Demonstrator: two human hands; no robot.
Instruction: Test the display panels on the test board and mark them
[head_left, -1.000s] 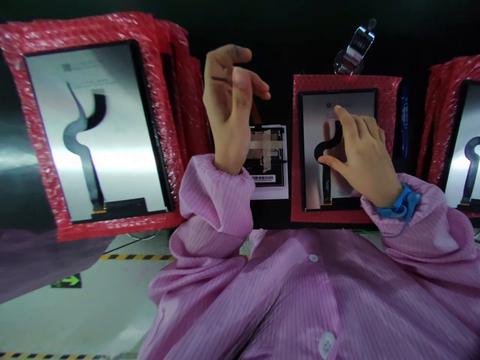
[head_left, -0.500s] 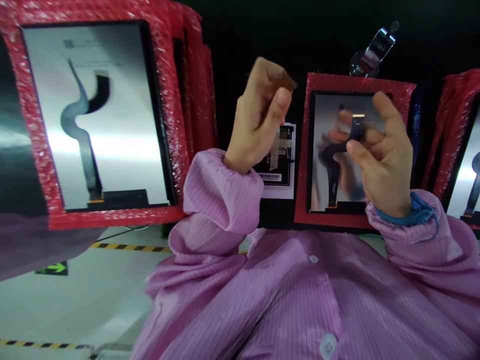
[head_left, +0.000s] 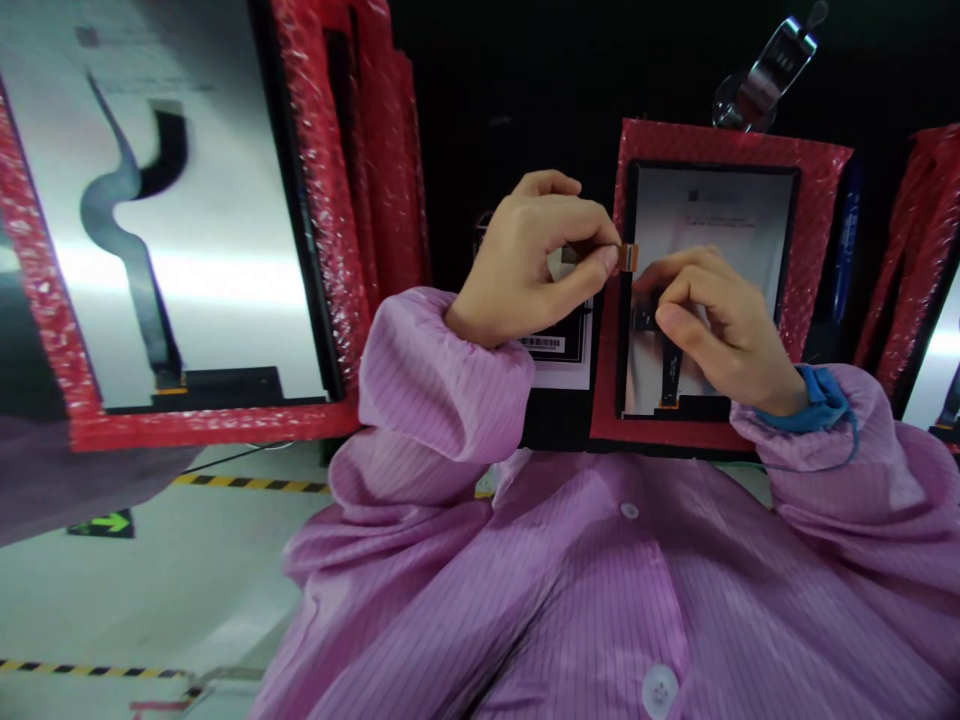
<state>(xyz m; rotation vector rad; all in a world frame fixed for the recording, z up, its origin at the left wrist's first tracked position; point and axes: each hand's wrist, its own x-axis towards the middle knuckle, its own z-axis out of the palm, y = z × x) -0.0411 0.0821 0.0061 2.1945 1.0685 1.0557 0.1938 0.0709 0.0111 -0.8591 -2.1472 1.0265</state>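
Note:
My left hand is closed in a pinch, thumb and forefinger on a small amber strip. That strip is over the left edge of a display panel, which lies on red bubble wrap. Curled over the panel, my right hand closes its thumb and fingers at the black ribbon cable. The cable's upper end is hidden by those fingers. Left of the panel, partly beneath my left hand, is a white-edged card with a barcode label.
A larger display panel on a stack of red bubble wrap stands at left. A metal clip-like object sits beyond my panel, a blue pen to its right. Another wrapped panel is at the right edge.
My left hand has come down and right with the amber strip, to the panel's left edge. My right hand has moved left and its spread fingers have curled in at the cable.

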